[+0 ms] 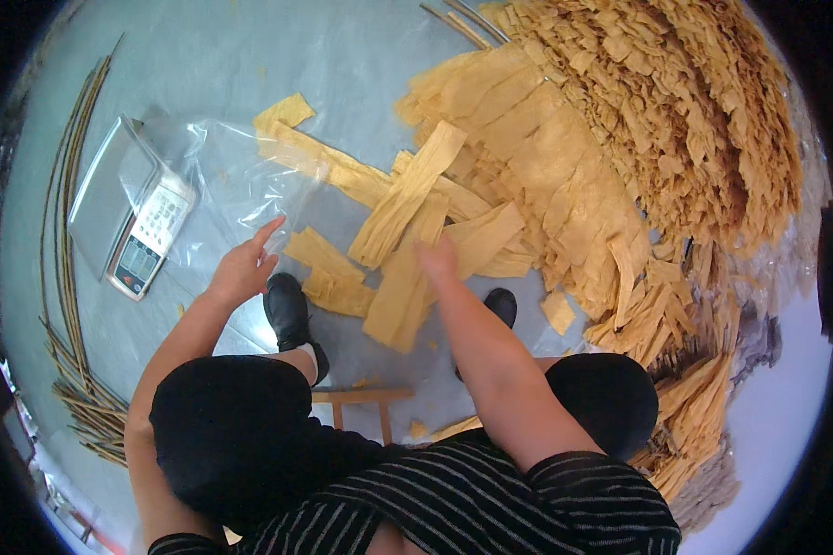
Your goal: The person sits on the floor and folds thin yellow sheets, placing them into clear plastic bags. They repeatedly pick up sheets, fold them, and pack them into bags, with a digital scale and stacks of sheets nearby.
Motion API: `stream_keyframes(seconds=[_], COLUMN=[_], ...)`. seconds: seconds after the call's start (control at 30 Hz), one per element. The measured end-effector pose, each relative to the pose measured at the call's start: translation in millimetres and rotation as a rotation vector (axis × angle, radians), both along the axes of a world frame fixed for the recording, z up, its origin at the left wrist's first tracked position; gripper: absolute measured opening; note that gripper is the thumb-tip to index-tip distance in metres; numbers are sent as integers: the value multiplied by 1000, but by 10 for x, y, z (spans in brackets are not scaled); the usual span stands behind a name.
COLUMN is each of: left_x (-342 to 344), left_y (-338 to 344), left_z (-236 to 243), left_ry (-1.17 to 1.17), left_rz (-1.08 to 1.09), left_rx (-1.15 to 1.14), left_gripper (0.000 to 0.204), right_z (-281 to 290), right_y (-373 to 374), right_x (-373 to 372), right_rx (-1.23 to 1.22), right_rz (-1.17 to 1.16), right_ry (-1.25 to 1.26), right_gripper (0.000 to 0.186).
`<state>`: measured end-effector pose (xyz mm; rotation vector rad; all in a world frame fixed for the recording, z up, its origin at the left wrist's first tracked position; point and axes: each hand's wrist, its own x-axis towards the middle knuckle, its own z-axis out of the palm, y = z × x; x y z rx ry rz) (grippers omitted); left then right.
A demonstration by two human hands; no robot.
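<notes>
- Head view: a tan strip lies over other strips on the floor, between the shoes, slanting near-left to far-right.
- Right hand, the nearer, touches its right edge; pinching or not, I can't tell.
- Left hand, fingers spread, hovers by clear plastic.

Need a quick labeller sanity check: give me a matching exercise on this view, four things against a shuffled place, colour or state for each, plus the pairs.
Things:
1. Right hand
2. Scale
3. Pile
4. Plastic

Place, colour or state:
A. see-through and glossy
B. on a yellow-tan strip
C. has a keypad
D. many layers, upper right of the picture

Pairs: 1-B, 2-C, 3-D, 4-A
</notes>
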<state>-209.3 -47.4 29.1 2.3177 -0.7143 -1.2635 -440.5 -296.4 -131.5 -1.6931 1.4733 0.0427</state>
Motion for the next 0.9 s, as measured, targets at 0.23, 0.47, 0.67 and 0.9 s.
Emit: stream_keyframes(seconds=[0.23,0.47,0.67,0.9], left_x=[38,26,20,9], left_y=[12,-158,-244,-406], left_z=[-205,-116,-5,2], left_ry=[-453,-536,-568,-314], left_rz=[-132,-221,-236,-131], left_rx=[39,-11,-217,-498], left_gripper=[71,64,54,42], right_z=[106,-5,-156,-415], right_y=[-672,-1104,-872,-599], right_x=[-182,863,1190,1017], right_rx=[343,213,-35,154], right_rz=[-615,-296,-107,-25], right_ry=[-758,-507,-325,-435], right_gripper=[33,46,53,53])
